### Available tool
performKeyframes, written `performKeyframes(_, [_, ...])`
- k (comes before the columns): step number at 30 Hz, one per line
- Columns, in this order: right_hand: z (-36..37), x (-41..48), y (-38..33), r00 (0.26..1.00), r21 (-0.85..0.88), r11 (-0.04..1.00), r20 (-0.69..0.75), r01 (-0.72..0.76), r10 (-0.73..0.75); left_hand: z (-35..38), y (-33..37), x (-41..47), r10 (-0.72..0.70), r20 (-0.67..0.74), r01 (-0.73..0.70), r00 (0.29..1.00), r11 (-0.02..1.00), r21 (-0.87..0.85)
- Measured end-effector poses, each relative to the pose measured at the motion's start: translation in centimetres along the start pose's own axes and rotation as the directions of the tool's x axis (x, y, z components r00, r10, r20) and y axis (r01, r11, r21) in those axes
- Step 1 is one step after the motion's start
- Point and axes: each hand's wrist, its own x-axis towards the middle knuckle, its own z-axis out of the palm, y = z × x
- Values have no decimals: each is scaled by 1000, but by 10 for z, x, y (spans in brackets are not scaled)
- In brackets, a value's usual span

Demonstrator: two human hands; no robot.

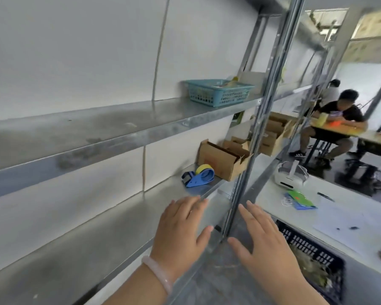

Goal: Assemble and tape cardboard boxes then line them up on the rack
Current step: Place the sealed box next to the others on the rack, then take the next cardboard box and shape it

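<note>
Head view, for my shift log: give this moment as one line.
left hand: empty, open | right hand: empty, open | tape dispenser: on shelf | open cardboard box: beside it

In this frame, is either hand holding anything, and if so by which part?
Nothing is held. The left hand and right hand are both open and empty, fingers spread, in front of the rack.

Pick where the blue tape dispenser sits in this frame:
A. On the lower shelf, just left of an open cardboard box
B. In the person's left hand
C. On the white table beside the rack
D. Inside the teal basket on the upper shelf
A: the blue tape dispenser rests on the lower shelf, just left of the open cardboard box, while both hands are empty and spread.
</note>
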Motion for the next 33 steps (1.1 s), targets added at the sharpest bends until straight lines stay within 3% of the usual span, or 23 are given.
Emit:
performKeyframes(9, [28, 122, 82, 993, -19, 993, 5, -116, 116, 114, -36, 123, 94, 52, -92, 994, 995, -39])
performKeyframes(20, [88, 260, 160, 960, 54, 965, 125, -257, 249, 226, -86, 231, 46, 198, -33, 979, 997, -67])
performKeyframes(24, [107, 306, 188, 942, 87, 957, 223, -275, 251, 261, -93, 248, -37, 246, 50, 969, 998, -46])
performKeyframes(33, [129, 414, 254, 907, 170, 976, 418, -139, 57, 331, -82, 286, -357, 211, 357, 910, 933, 38])
